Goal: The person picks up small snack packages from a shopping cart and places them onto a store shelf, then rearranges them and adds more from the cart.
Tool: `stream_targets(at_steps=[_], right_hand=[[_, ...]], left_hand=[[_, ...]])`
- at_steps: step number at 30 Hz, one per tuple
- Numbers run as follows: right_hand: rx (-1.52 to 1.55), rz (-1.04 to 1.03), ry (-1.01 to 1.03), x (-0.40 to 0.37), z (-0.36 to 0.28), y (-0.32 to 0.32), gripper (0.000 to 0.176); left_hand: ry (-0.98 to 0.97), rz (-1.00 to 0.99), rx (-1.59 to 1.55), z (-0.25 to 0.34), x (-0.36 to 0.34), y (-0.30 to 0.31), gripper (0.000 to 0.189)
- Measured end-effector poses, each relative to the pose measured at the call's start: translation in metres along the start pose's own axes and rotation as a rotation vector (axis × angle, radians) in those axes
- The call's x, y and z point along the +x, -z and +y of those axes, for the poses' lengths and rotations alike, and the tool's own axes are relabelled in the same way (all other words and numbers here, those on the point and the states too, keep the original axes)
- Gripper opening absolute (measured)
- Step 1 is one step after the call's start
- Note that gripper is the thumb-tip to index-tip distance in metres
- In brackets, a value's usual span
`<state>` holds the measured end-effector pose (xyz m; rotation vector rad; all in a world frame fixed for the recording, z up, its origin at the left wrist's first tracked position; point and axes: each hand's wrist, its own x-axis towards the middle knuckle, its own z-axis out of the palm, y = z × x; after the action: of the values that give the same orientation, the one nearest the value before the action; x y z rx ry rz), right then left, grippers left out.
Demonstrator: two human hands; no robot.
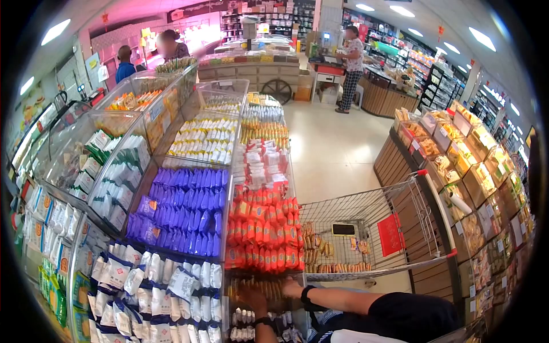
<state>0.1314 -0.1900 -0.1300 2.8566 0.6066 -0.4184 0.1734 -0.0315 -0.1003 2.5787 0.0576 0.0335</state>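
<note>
Both hands reach down into a shaded bin of brown-gold snack packets (266, 286) near the bottom centre. My left hand (251, 298) is at the bin's left side, touching or very close to the packets; shadow blurs its fingers. At the bin's right edge, my right hand (293, 287) points inward at the row's other end, its fingertips hidden among the packets. A dark band circles the right wrist. Just beyond the hands lie rows of red snack packets (263, 228). Nearer to me is a bin of dark-and-white packets (243, 326).
A wire shopping cart (366, 197) stands at right, holding more brown-gold packets and a dark rectangular object (343, 229). Purple packets (183, 206) and white packets (166, 286) fill bins at left. Shelves of bagged food (469, 188) line the right. Several people stand farther back.
</note>
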Motion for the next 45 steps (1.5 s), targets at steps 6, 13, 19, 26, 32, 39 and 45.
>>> stream_targets(at_steps=[6, 13, 19, 26, 32, 39, 45], right_hand=[[0.088, -0.158, 0.116, -0.010, 0.010, 0.042, 0.021], [0.136, 0.204, -0.334, -0.011, -0.013, 0.008, 0.047], [0.370, 0.126, 0.136, -0.017, -0.043, 0.119, 0.023], [0.565, 0.346, 0.323, 0.032, -0.055, 0.137, 0.047], [0.558, 0.200, 0.257, 0.021, -0.042, 0.105, 0.071], [0.132, 0.163, 0.252, 0.029, -0.047, 0.076, 0.066], [0.209, 0.106, 0.224, 0.025, -0.046, 0.076, 0.051]], left_hand=[[0.005, 0.013, 0.027, -0.003, 0.001, -0.001, 0.045], [-0.045, 0.055, -0.207, -0.030, 0.014, -0.011, 0.035], [-0.169, 0.228, -0.105, -0.038, 0.007, -0.018, 0.025], [-0.430, 0.328, 0.112, -0.061, 0.015, -0.022, 0.021], [0.165, -0.211, -0.548, -0.056, 0.025, -0.002, 0.028], [0.138, -0.233, -0.386, -0.035, 0.028, 0.020, 0.035], [0.113, -0.409, -0.297, -0.035, 0.031, 0.016, 0.041]])
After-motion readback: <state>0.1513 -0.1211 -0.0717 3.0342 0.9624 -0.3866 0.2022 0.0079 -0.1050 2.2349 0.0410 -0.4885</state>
